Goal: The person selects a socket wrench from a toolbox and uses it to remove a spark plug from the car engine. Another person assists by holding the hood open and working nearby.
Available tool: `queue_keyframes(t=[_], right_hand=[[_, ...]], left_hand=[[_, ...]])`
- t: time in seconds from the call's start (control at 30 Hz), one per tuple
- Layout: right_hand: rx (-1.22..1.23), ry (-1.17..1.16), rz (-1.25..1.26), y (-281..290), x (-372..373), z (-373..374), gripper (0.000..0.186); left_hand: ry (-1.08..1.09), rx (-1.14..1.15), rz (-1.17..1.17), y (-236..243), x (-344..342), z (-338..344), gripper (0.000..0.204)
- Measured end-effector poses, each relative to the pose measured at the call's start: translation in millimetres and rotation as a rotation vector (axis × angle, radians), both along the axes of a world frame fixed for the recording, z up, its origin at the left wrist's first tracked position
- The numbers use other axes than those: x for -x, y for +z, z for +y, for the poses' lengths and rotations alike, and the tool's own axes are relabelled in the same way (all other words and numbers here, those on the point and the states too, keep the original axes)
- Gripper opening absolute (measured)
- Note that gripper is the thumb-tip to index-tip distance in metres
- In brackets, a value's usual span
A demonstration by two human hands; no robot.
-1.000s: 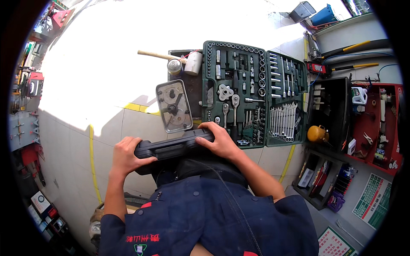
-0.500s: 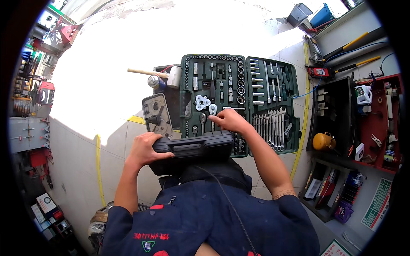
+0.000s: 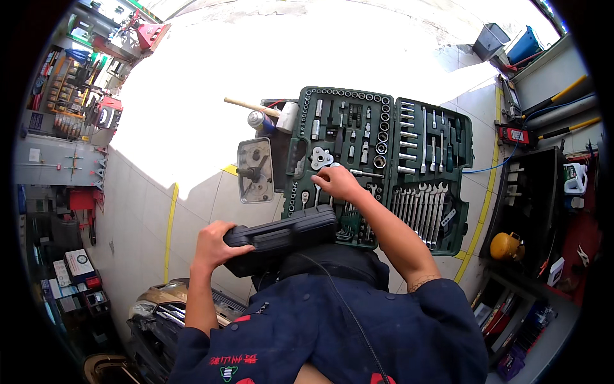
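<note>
My left hand [image 3: 216, 245] grips one end of a closed black plastic case [image 3: 284, 238], thumb on top of its near side. The case is tilted in front of my waist and overlaps the near edge of an open green socket set [image 3: 299, 141]. Over the set's lower left part, my right hand [image 3: 337, 184] has its fingers curled together at the ratchet wrenches. A ratchet handle [image 3: 316, 194] shows just below the fingertips; what they pinch is hidden. Just beyond lies a silver three-lobed tool [image 3: 321, 157]. Several combination wrenches [image 3: 422, 208] fill the right half.
Left of the set are a clear-lidded box [image 3: 255, 169], a spray can [image 3: 259, 121] and a mallet [image 3: 287, 118]. A black cabinet [image 3: 531, 198] and a yellow round container [image 3: 506, 246] stand at the right. Shelves with boxes [image 3: 78, 262] line the left.
The view has shifted, so the set sits further right. The case has tilted, its right end higher. My right hand has moved onto the ratchets, its fingers curling in.
</note>
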State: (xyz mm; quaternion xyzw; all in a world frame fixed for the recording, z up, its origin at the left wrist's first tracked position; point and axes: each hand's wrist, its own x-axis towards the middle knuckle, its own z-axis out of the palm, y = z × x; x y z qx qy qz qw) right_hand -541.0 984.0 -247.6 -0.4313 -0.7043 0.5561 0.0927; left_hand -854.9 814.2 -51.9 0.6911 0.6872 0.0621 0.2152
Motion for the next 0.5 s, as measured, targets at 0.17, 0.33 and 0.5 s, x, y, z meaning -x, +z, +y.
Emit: queue_keyframes(t=[0.17,0.33,0.5], right_hand=[[0.040,0.330,0.249,56,-23,-28,0.057],[-0.311,0.094,-0.065,112,-66,-31,0.058],[-0.401,-0.136,-0.297,92,-118,-22,0.057]], left_hand=[[-0.058,0.049,-0.006,-1,-24,33,0.069],[-0.091,0.089,-0.171,-47,-40,78,0.073],[-0.176,0.299,-0.357,-105,-86,133,0.077]])
